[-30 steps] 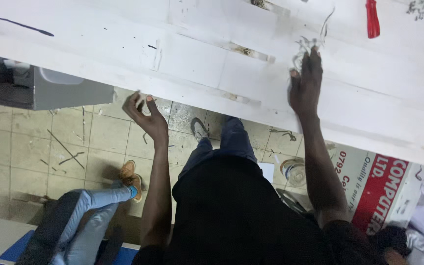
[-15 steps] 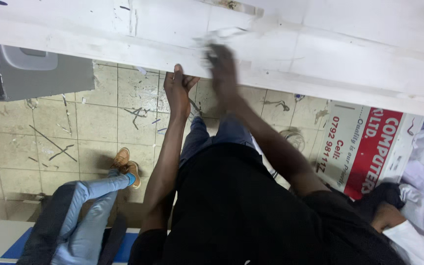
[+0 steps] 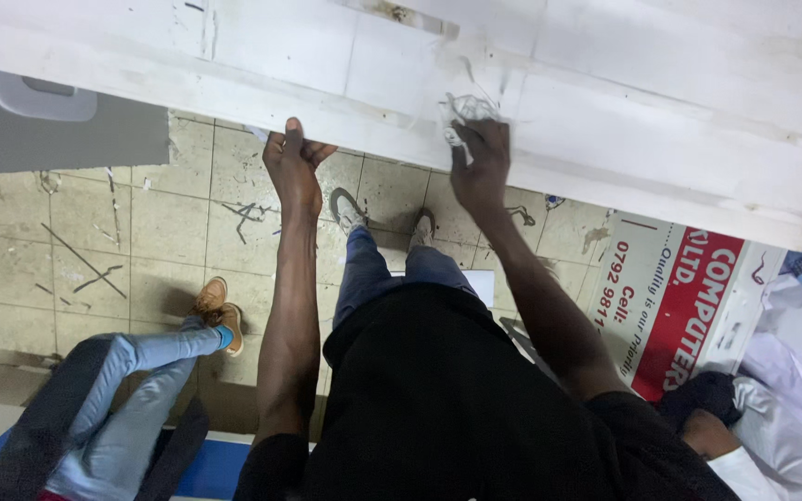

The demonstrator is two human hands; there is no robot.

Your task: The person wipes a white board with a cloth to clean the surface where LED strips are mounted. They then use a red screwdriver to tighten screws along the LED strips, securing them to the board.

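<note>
Head view: we look down past a black shirt onto a long white painted board bench [image 3: 624, 102], scuffed and chipped along its near edge.
Right hand [image 3: 481, 167]: it rests on the bench edge, fingers curled around a small tangle of thin clear, wiry material [image 3: 464, 113].
Left hand [image 3: 293, 167]: it presses against the same edge, well to the left of the tangle, thumb hooked over the top; it holds nothing we can see.
Tangle, place: on the bench edge, right at the right hand's fingertips.
Handling: we judge it very light, springy and easily crushed or snagged; a gentle pinch around the bunched middle seems best, not a pull on loose strands.
Bench: looks stiff and heavy.
Hard to tell: motion blur hides whether the tangle is wire, plastic or film, and whether the fingers truly clamp it.
Cut off: a grey box [image 3: 67, 125] left of the bench and a seated person's jeans-clad legs [image 3: 132, 390] below it.
</note>
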